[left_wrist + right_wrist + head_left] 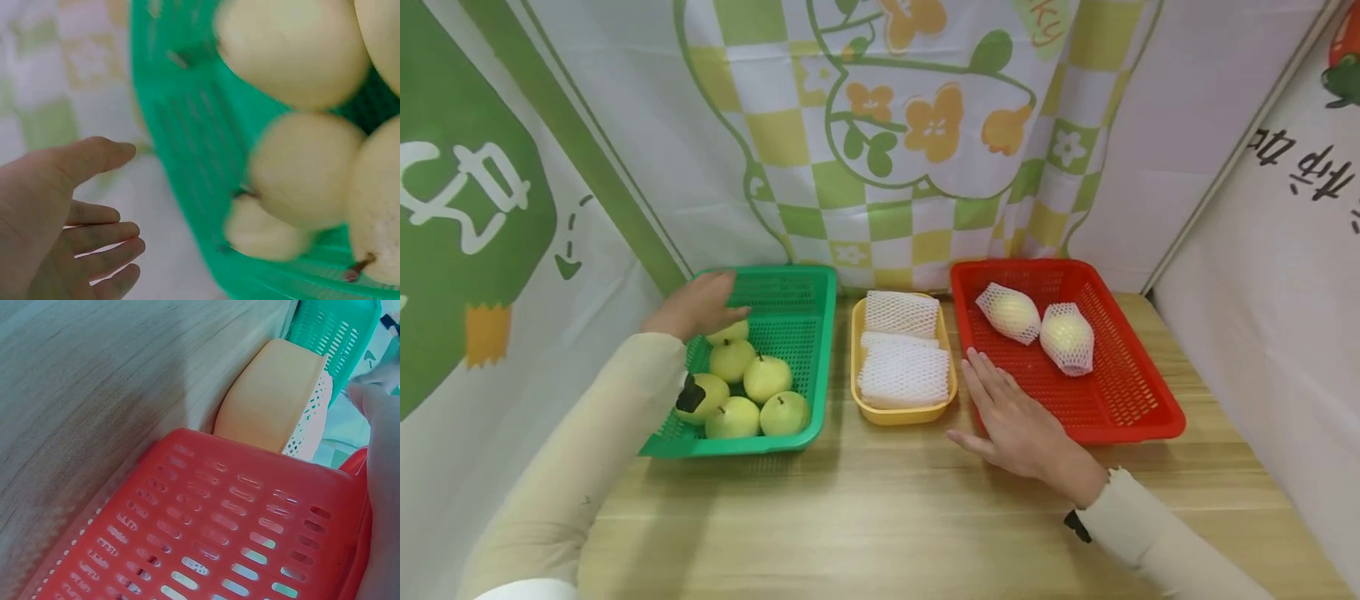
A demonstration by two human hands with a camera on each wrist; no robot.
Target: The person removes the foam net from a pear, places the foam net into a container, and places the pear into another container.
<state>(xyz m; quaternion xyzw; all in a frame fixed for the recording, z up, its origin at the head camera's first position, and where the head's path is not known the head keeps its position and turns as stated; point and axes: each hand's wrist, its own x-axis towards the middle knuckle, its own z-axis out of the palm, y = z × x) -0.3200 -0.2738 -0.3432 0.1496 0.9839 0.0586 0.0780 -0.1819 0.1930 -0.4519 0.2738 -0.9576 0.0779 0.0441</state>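
Observation:
Over the back left of a green basket [816, 367], my left hand [698, 304] hovers with fingers extended and nothing in them. Several yellow-green pears [767, 379] with brown stems lie in that basket. In the left wrist view, the left fingers [119, 247] spread beside the basket's green wall, apart from the pears. My right hand [1018, 429] has straight fingers at the near left rim of a red basket [1120, 392]. Inside the red basket lie two pears [1011, 315] wrapped in white foam nets. The right wrist view shows only part of that hand.
A yellow tray [906, 417] stands between the two baskets, holding flat white foam nets [904, 367]. All three containers sit on a wooden table [880, 517]. Behind hangs a checkered printed cloth [887, 217], with printed panels on both sides.

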